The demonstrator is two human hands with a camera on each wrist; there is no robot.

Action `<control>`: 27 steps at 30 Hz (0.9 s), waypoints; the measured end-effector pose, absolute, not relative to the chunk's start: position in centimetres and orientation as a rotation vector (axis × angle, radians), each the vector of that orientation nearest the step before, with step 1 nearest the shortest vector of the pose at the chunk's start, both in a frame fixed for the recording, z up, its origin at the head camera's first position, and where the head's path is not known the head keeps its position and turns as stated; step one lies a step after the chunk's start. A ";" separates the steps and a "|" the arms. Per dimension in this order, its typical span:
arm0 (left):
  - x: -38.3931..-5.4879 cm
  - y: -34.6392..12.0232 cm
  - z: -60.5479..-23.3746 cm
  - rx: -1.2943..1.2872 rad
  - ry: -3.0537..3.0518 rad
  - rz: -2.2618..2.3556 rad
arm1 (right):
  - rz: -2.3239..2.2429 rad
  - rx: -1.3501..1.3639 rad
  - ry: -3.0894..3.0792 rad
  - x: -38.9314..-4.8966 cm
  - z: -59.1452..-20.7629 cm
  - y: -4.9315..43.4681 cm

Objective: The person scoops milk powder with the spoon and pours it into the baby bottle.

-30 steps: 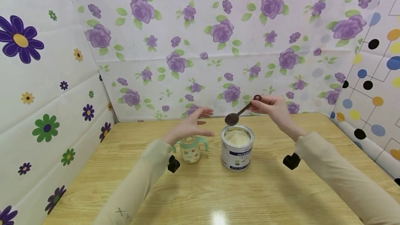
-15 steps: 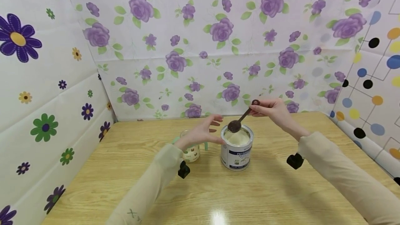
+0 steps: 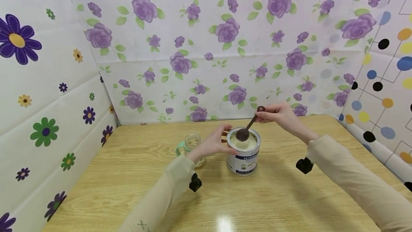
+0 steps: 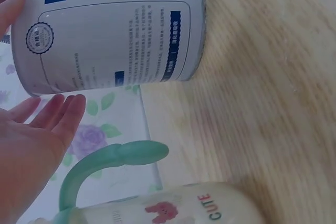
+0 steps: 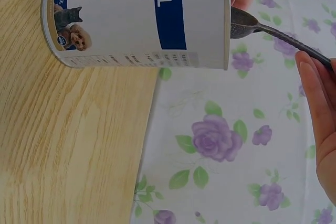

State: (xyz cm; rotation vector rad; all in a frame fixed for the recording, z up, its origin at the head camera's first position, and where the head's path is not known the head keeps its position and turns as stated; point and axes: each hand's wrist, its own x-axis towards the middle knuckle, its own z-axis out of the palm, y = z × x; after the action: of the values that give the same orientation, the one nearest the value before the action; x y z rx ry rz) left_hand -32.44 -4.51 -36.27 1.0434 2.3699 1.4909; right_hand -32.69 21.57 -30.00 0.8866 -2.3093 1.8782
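In my right hand (image 3: 279, 114) I pinch the upper handle of a dark brown spoon (image 3: 242, 134). Its bowl is over the mouth of a white and blue can (image 3: 243, 163) of pale powder (image 3: 247, 144), and the right wrist view shows the spoon bowl (image 5: 242, 23) right at the rim. My left hand (image 3: 213, 144) spreads around the can's left side, thumb in front and fingers toward the back. In the left wrist view its fingertips (image 4: 77, 104) are right beside the can wall; firm contact cannot be told. Behind my left wrist stands a clear baby bottle (image 3: 192, 140) with a green handle, partly hidden.
All stands on a light wooden table (image 3: 257, 203). Flowered cloth (image 3: 206, 46) rises behind the table, with a daisy-print sheet (image 3: 64, 117) at left and a dotted sheet (image 3: 386, 92) at right. A black wrist camera (image 3: 304, 165) hangs under the right sleeve.
My left hand has moved right, from over the bottle to the can's side, uncovering the bottle's top. The spoon has come down and slightly right, over the can's opening.
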 end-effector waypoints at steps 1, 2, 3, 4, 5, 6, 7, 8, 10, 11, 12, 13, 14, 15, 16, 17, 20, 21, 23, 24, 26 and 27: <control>-32.1 -4.5 -36.0 1.044 2.363 1.499 | 1.873 0.899 -2.313 -32.7 -30.0 21.6; -31.8 -4.5 -35.7 1.049 2.350 1.508 | 1.867 0.911 -2.315 -32.8 -30.1 21.5; -31.5 -4.4 -35.4 1.055 2.331 1.516 | 1.864 0.921 -2.317 -32.8 -30.1 21.5; -31.2 -4.4 -35.2 1.061 2.314 1.526 | 1.860 0.931 -2.316 -32.8 -30.2 21.5; -31.1 -4.4 -35.1 1.069 2.295 1.534 | 1.856 0.941 -2.314 -32.8 -30.2 21.5; -31.0 -4.4 -35.1 1.076 2.280 1.546 | 1.860 0.949 -2.309 -32.8 -30.2 21.5; -31.3 -4.3 -35.5 1.080 2.275 1.553 | 1.858 0.952 -2.306 -32.8 -30.3 21.5; -31.6 -4.3 -35.9 1.079 2.273 1.559 | 1.856 0.952 -2.303 -32.8 -30.3 21.5; -32.3 -4.1 -36.9 1.073 2.284 1.576 | 1.858 0.951 -2.293 -32.8 -30.3 21.3; -32.5 -4.1 -37.3 1.066 2.292 1.582 | 1.850 0.960 -2.292 -32.7 -30.3 21.3; -32.6 -4.0 -37.6 1.051 2.303 1.588 | 1.844 0.965 -2.297 -32.7 -30.4 21.2; -32.6 -4.0 -37.8 1.032 2.308 1.596 | 1.830 0.970 -2.306 -32.7 -30.4 21.2; -32.6 -3.9 -38.0 1.015 2.307 1.607 | 1.818 0.976 -2.317 -32.7 -30.4 21.1; -32.6 -3.9 -38.1 1.001 2.303 1.622 | 1.805 0.985 -2.328 -32.6 -30.4 21.1; -32.6 -3.8 -38.3 0.990 2.299 1.632 | 1.788 0.990 -2.342 -32.6 -30.4 21.0; -32.5 -3.8 -38.3 0.980 2.295 1.645 | 1.777 0.994 -2.353 -32.6 -30.4 21.0; -32.5 -3.7 -38.5 0.968 2.290 1.673 | 1.758 0.983 -2.370 -32.6 -30.3 21.0; -32.5 -3.6 -38.5 0.972 2.292 1.676 | 1.750 0.978 -2.373 -32.6 -30.3 21.0; -32.5 -3.6 -38.5 0.976 2.303 1.676 | 1.738 0.972 -2.380 -32.6 -30.2 21.1; -32.6 -3.5 -38.6 0.979 2.304 1.676 | 1.732 0.968 -2.387 -32.6 -30.2 21.1; -32.6 -3.5 -38.5 0.981 2.311 1.673 | 1.716 0.955 -2.409 -32.5 -30.1 21.1; -32.6 -3.5 -38.5 0.984 2.312 1.672 | 1.709 0.948 -2.423 -32.5 -30.1 21.1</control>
State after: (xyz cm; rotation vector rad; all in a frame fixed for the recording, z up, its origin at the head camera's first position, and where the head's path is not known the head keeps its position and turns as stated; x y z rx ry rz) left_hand -32.58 -3.54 -38.55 0.9840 2.3118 1.6719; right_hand -32.53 21.07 -30.07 0.9481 -2.4227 1.7085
